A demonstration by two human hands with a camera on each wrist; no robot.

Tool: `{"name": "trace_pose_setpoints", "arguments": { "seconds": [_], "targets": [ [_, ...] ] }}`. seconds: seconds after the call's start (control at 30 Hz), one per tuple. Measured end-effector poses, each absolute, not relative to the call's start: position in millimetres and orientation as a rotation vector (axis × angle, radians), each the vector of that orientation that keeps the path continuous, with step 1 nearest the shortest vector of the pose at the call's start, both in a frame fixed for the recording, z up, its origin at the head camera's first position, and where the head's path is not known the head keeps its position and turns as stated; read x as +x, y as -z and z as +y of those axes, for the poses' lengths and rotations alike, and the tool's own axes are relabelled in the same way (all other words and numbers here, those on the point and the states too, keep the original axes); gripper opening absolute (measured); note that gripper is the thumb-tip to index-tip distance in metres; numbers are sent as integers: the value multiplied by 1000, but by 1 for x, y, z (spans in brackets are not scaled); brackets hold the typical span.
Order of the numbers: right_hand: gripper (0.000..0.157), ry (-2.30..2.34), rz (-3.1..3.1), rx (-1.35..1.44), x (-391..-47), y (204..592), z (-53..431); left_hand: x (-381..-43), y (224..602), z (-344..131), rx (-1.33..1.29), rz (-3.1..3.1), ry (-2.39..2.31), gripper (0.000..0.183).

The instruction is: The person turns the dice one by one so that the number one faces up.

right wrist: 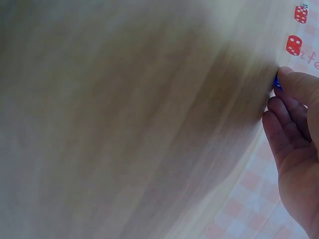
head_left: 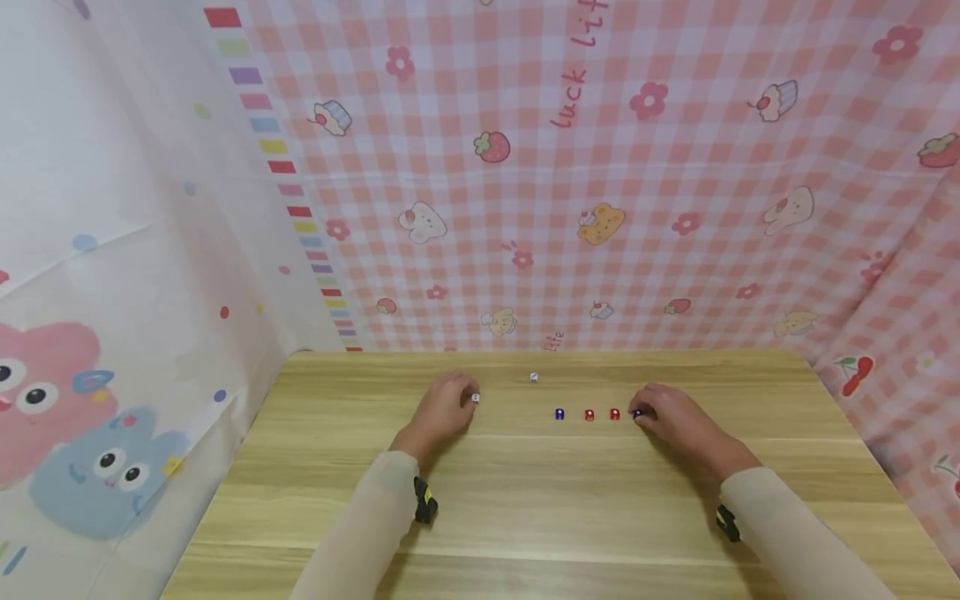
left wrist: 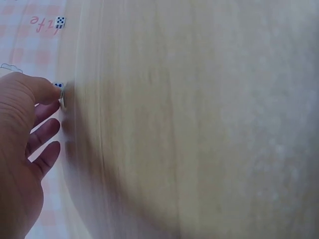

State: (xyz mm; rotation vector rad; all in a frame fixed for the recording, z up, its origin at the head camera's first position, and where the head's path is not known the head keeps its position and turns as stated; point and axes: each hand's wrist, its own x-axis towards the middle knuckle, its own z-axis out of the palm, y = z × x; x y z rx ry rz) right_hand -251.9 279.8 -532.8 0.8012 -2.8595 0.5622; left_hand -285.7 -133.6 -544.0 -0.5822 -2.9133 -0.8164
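My left hand [head_left: 446, 408] pinches a white die [head_left: 476, 398] between thumb and fingertips, over the left part of the table. In the left wrist view, dark pips show on that die [left wrist: 58, 86] above the thumb. On the right, my right hand [head_left: 671, 418] pinches a blue die [head_left: 637, 413], which the thumb partly covers in the right wrist view. Just left of it lie two red dice, a nearer one [head_left: 615, 414] and a farther one [head_left: 589, 415]. Another blue die [head_left: 559, 414] continues that row leftward.
A second white die [head_left: 534, 378] sits farther back, between the hands. The wooden table [head_left: 510, 517] ends at a pink checked cloth [head_left: 465, 250] hanging behind it. A white printed cloth [head_left: 247, 350] hangs at the left.
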Motion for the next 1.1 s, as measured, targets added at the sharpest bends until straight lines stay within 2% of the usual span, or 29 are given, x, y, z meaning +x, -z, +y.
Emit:
{"name": "trace_pose_setpoints", "arguments": {
  "seconds": [0.6, 1.1],
  "targets": [
    [9, -569, -2870, 783, -251, 532, 280, -284, 542, -129, -596, -2918, 787, 8],
    [10, -576, -2839, 806, -250, 533, 280, -283, 540, -127, -637, -2975, 798, 18]
  ]
}}
